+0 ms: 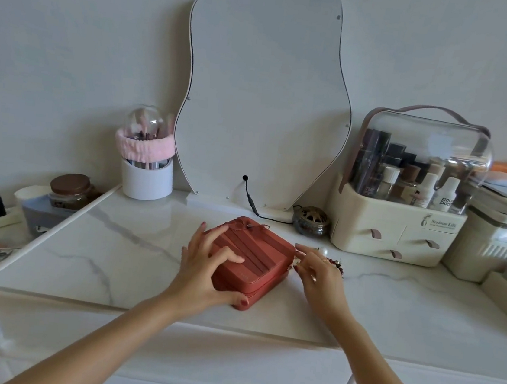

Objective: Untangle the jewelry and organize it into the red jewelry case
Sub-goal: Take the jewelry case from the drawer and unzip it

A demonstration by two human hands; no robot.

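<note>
At the centre of the frame the closed red case sits on the marble tabletop, the left hand gripping its near corner, the right hand pinching its right edge beside tangled jewelry.

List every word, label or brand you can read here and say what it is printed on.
"Serious Life": on the front of the cream cosmetic organizer, above its drawers; a smaller line beneath it is too small to read.
"poo" over "poo", cut off: on a white bottle inside the organizer.
Other bottle labels: too blurred to read.
Red jewelry case: faint embossed mark, unreadable.
</note>
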